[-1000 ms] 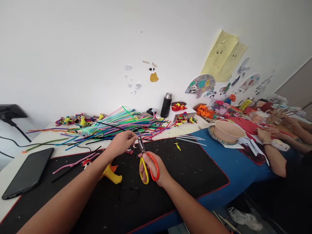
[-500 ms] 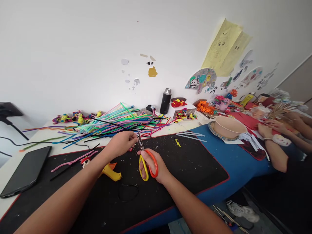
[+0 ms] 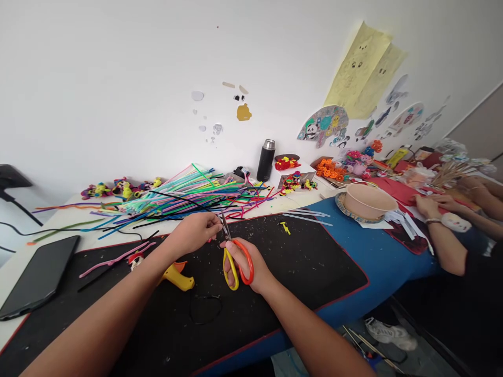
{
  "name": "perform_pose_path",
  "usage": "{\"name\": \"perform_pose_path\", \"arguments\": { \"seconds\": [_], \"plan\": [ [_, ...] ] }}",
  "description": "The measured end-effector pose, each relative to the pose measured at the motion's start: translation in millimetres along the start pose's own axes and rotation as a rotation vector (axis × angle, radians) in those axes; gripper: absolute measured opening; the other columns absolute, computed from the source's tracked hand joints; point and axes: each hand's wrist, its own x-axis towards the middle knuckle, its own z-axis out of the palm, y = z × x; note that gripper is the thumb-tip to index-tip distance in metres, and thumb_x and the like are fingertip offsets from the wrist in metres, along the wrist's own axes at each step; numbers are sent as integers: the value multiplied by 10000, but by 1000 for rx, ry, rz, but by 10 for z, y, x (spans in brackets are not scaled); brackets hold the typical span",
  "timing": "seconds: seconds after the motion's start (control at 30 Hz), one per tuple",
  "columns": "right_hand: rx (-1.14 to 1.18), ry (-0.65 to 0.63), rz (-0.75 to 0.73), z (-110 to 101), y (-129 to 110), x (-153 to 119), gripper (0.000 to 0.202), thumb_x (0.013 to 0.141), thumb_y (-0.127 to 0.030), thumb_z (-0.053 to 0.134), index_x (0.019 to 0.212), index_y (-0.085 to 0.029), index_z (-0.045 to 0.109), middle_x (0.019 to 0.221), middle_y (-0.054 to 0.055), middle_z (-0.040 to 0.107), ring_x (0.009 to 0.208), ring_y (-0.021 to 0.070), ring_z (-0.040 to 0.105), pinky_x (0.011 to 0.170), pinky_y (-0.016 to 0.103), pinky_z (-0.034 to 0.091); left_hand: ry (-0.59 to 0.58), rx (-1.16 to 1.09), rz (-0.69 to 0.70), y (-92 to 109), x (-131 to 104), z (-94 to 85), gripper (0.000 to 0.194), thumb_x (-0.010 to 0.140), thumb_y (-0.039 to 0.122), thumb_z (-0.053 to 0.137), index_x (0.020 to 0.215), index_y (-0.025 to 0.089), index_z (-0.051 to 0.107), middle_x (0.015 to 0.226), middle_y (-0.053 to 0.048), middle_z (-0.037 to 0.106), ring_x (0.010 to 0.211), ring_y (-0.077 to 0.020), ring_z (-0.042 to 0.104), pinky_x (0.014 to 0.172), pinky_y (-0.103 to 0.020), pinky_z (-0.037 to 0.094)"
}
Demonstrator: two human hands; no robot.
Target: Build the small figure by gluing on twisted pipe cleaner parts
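Observation:
My right hand [image 3: 251, 264] grips a pair of scissors [image 3: 247, 262] with one red and one yellow handle. The blades point up and away, slightly apart, and their tips are at the fingertips of my left hand [image 3: 198, 230]. That hand is closed in a pinch; whatever it holds is too small to make out. Below my left forearm lies a yellow glue gun [image 3: 179, 278], partly covered by the arm. A small figure with a red cap [image 3: 135, 260] and a pink pipe cleaner [image 3: 113, 260] rest to the left on the black mat [image 3: 298, 277].
Behind the mat lies a heap of coloured pipe cleaners [image 3: 188, 191]. A black thermos [image 3: 266, 161] stands at the wall. At left is a black tablet [image 3: 41, 272]. A small yellow piece [image 3: 285, 228] and a round bowl [image 3: 370, 201] are to the right, near another person's hands [image 3: 430, 207].
Both hands keep nearly the same pose at the scissors. The whole view has shifted slightly, with things appearing a little further left and the wall items higher.

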Motion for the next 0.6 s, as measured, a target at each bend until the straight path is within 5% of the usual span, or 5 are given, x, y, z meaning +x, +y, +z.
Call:
{"name": "perform_pose_path", "arguments": {
  "seconds": [0.6],
  "plan": [
    [69,29,79,-3,-64,44,526,863,-656,694,1044,-167,629,557,-67,589,345,126,526,361,229,418,-72,-38,-28,8,85,22,286,847,459,499,717,239,628,664,-18,726,616,-220,657,586,-299,405]
  ]
}}
